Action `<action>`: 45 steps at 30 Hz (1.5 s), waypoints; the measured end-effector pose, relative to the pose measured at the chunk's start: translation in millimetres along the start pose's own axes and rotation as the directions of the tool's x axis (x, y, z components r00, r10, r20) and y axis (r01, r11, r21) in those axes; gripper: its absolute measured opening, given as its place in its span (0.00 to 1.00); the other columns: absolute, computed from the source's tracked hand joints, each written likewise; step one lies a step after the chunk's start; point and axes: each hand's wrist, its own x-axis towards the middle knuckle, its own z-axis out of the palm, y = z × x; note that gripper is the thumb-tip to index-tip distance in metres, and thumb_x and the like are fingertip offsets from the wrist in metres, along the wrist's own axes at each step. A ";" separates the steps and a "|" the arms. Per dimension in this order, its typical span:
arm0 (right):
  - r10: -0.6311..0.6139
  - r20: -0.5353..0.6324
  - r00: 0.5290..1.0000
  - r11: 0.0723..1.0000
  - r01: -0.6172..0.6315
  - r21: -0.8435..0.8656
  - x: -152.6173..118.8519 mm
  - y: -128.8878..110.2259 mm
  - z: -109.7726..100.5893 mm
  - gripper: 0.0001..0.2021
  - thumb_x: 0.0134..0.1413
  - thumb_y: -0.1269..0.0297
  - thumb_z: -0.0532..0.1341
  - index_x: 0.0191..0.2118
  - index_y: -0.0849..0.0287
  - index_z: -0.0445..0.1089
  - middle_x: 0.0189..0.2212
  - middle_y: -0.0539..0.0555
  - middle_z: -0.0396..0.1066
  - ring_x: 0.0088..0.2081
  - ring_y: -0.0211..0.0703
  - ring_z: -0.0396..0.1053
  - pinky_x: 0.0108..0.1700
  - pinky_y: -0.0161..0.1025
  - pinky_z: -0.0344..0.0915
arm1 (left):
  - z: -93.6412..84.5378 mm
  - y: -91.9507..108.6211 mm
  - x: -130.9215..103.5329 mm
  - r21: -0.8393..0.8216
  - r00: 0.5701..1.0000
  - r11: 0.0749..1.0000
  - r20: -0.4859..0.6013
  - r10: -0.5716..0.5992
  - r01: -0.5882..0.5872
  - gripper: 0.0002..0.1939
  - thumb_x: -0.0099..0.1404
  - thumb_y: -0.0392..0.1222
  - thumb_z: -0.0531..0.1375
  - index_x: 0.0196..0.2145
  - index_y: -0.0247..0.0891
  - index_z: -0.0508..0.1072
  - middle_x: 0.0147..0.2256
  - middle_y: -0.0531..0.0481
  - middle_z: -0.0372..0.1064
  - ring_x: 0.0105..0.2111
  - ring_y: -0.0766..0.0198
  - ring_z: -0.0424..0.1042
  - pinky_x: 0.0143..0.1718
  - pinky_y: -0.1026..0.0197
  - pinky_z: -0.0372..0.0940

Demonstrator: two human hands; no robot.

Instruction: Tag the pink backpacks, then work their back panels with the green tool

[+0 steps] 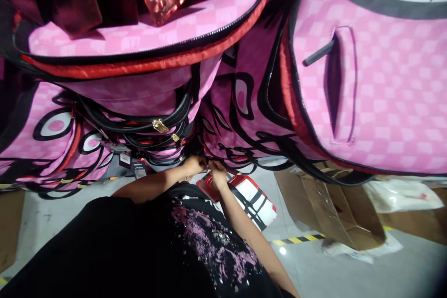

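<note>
Pink checkered bags with black trim are stacked in front of me; the nearest bag (139, 46) has its zipper open along a red lining. Below it, gold zipper pulls (160, 125) show beside black handles. My left hand (194, 166) and my right hand (218, 173) are close together at the low front of the stack, fingers bent inward by the black straps. Both are small and dim, so whatever lies between their fingers cannot be made out. A red and white bundle with black straps (256, 202) lies just beyond my right hand.
At the right hangs a large pink bag (391, 102) with a slit pocket. An open cardboard box (335, 209) and a clear plastic bag (401, 195) are below it. Yellow-black tape (300, 239) marks the grey floor. More pink bags (52, 125) are at the left.
</note>
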 end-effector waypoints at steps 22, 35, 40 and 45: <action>-0.045 -0.001 0.999 0.998 0.044 -0.052 -1.4 -8.4 0.0 0.16 0.60 0.51 0.60 0.34 0.61 0.69 0.29 0.49 0.70 0.29 0.35 0.66 0.36 0.38 0.66 | 2.5 11.7 -5.6 -0.104 0.996 0.990 0.023 -0.090 0.092 0.16 0.69 0.47 0.58 0.48 0.33 0.70 0.45 0.45 0.70 0.42 0.62 0.72 0.43 0.54 0.71; -0.066 0.042 0.997 0.995 0.069 -0.072 1.9 -5.9 -6.2 0.13 0.62 0.56 0.60 0.34 0.62 0.70 0.31 0.49 0.70 0.33 0.36 0.69 0.40 0.40 0.68 | 5.9 17.4 -3.1 -0.076 0.990 0.993 -0.099 -0.103 0.096 0.16 0.68 0.47 0.58 0.48 0.34 0.70 0.46 0.45 0.70 0.44 0.61 0.72 0.46 0.51 0.70; -0.041 0.001 0.999 0.996 0.041 -0.080 -1.8 -6.7 -3.4 0.11 0.62 0.58 0.60 0.39 0.63 0.70 0.35 0.51 0.71 0.35 0.37 0.70 0.40 0.40 0.70 | 7.6 21.9 -9.3 -0.005 0.991 0.998 -0.115 -0.064 0.063 0.14 0.68 0.47 0.58 0.44 0.33 0.72 0.41 0.47 0.72 0.40 0.63 0.73 0.43 0.54 0.70; -0.018 -0.060 0.998 0.999 0.015 -0.046 5.8 -8.9 3.5 0.11 0.62 0.59 0.61 0.41 0.63 0.70 0.37 0.52 0.72 0.36 0.38 0.71 0.40 0.40 0.71 | 3.3 21.0 1.0 0.066 0.999 0.998 -0.048 0.025 -0.021 0.07 0.66 0.32 0.56 0.37 0.33 0.74 0.32 0.51 0.75 0.30 0.68 0.75 0.32 0.67 0.65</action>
